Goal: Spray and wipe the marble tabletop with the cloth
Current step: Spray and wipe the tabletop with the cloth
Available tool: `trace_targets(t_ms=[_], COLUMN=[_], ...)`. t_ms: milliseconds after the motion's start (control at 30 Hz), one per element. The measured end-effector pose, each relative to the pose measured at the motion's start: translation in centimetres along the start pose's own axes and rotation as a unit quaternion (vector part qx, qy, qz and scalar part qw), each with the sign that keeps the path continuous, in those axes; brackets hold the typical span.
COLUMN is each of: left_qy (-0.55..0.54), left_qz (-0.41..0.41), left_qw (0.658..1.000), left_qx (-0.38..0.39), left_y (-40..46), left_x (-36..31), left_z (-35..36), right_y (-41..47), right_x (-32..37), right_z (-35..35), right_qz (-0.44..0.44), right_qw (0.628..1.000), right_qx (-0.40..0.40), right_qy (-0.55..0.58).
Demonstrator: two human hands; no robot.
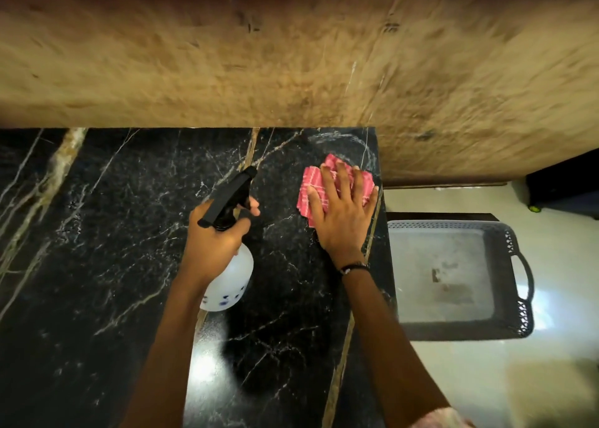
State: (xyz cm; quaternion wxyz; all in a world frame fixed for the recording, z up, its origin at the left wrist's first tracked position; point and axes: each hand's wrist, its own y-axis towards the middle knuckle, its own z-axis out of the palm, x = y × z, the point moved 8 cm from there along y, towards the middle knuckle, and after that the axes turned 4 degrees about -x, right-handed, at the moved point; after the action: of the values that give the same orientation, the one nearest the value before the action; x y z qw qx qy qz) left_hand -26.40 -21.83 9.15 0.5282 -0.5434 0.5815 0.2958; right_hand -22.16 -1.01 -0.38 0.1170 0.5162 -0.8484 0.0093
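The black marble tabletop (97,233) with white and gold veins fills the lower left. My left hand (215,236) grips the neck of a white spray bottle (233,281) with a black trigger head, held above the marble, nozzle pointing up and right. My right hand (343,210) lies flat with spread fingers on a folded pink striped cloth (312,183), pressing it onto the marble near the table's far right corner. A faint wet smear arcs just beyond the cloth.
A tan stone wall (291,55) rises right behind the table's far edge. To the right, below the table edge, a grey plastic tray (515,256) with handles sits on a dark stand over a pale floor.
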Motion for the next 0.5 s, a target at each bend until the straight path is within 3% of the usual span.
trace_targets(t_ms=[233, 500], left_qy=[0.009, 0.007], left_qz=[-0.009, 0.021], left_qw=[1.0, 1.0], left_qx=[0.023, -0.002], left_y=[0.0, -0.3], left_x=[0.1, 0.1], left_z=[1.1, 0.3], right_y=[4.4, 9.9], right_x=[2.7, 3.5], right_z=[0.7, 2.1], right_qz=[-0.103, -0.039], right_qw=[0.994, 0.998], right_qx=[0.025, 0.044], right_qy=[0.031, 0.023])
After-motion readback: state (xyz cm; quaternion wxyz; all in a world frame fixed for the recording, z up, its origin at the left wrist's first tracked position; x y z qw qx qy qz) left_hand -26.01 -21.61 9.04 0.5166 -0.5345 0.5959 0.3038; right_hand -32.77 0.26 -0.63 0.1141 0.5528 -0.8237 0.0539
